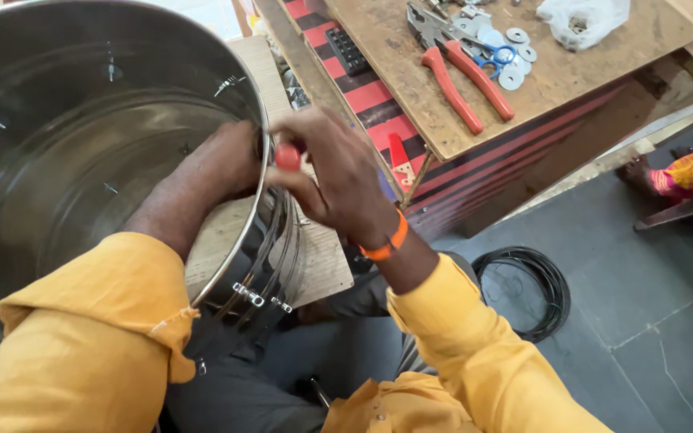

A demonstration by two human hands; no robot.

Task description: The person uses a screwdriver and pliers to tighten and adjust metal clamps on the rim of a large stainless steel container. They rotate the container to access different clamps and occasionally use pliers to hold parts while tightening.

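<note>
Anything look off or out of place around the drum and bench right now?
Nothing damaged or spilled. Only loose clutter: metal washers lie scattered by the red-handled pliers on the bench, and a black cable coil sits on the floor.

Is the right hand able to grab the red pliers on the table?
Probably, with a stretch: the right hand is busy with a red-handled tool at the drum's rim, but nothing blocks the way to the pliers.

A wooden workbench [559, 76] stands at the upper right, its side panel [475, 172] striped red and black. Red-handled pliers [463, 68], metal washers [515, 56] and a white plastic bag [583, 18] lie on top. The floor [643, 289] is dark grey tile, where a coil of black cable [535, 289] rests. Daylight seems to enter from above.
</note>
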